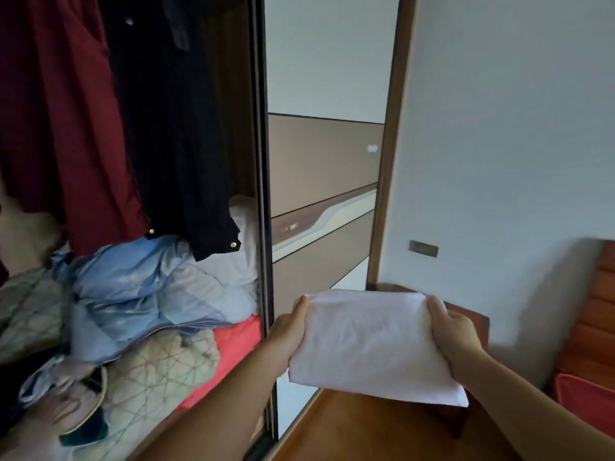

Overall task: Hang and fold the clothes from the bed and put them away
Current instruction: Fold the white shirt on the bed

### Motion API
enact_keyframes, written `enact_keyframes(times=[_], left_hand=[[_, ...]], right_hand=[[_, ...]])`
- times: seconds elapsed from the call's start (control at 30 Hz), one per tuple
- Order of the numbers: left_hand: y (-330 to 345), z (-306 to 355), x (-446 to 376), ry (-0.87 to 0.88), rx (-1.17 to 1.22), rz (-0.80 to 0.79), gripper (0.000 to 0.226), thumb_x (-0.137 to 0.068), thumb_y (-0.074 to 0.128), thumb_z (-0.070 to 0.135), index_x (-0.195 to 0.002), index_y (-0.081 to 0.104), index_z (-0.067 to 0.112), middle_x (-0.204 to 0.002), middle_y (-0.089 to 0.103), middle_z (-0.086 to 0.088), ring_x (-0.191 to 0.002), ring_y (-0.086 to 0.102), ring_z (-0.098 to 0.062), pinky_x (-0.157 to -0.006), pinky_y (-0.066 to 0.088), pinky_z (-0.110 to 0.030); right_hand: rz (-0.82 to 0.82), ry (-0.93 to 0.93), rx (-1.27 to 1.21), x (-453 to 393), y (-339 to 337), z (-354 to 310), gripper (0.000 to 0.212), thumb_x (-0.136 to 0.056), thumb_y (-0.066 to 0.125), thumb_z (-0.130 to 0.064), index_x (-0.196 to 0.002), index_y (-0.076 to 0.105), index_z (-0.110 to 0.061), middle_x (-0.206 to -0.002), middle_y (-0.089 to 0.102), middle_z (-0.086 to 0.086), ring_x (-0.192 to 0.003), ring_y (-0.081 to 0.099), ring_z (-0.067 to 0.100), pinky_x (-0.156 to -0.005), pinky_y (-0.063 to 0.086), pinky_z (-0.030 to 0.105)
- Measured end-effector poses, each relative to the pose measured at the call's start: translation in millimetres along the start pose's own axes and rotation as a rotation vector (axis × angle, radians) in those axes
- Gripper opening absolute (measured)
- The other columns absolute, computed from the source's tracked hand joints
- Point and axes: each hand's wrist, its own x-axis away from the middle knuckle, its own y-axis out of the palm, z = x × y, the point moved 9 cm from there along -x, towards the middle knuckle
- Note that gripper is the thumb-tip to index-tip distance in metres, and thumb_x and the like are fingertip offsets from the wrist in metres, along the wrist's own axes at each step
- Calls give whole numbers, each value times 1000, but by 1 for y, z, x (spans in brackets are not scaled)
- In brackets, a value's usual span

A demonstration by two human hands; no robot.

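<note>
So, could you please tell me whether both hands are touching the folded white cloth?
Touching. The head view shows the left hand gripping the left edge of the folded white cloth and the right hand gripping its right edge.

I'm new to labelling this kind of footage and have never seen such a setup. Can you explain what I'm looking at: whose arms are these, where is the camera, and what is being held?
There is no machine here. A person wears one wide-angle camera on the head, looking forward and down, so the two bare arms reaching in from below are their own. The left hand and right hand each grip one side of a folded white cloth, thumbs on top. To the left stands an open wardrobe with a dark red garment and a black garment hanging inside, above a heap of bedding. Below the cloth is a wooden side table; at the far right, part of a wooden headboard.
</note>
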Motion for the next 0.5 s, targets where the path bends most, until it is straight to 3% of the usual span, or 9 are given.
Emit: enact_keyframes(times=[0.1, 0.23, 0.5], left_hand=[[46, 20, -27, -15, 31, -94, 56, -94, 40, 63, -99, 62, 11, -96, 64, 1, -83, 61, -17, -62, 46, -23], [118, 49, -71, -37, 6, -234, 51, -95, 38, 63, -92, 64, 19, -93, 69, -2, -85, 66, -19, -67, 51, -26], [241, 120, -178, -78, -73, -252, 56, -92, 36, 69, -110, 65, 24, -102, 70, 0, -92, 65, -20, -70, 49, -29]], right_hand=[[70, 5, 11, -41, -24, 2, 55, -98, 37, -51, -87, 69, -8, -85, 68, 20, -80, 65, 34, -71, 52, 36], [156, 6, -24, -103, -61, 4, 52, -100, 39, -49, -83, 66, -7, -82, 65, 19, -72, 61, 29, -56, 43, 27], [146, 63, -74, -287, -90, 8, 57, -96, 43, -49, -79, 63, 2, -72, 59, 17, -61, 54, 27, -56, 40, 29]])
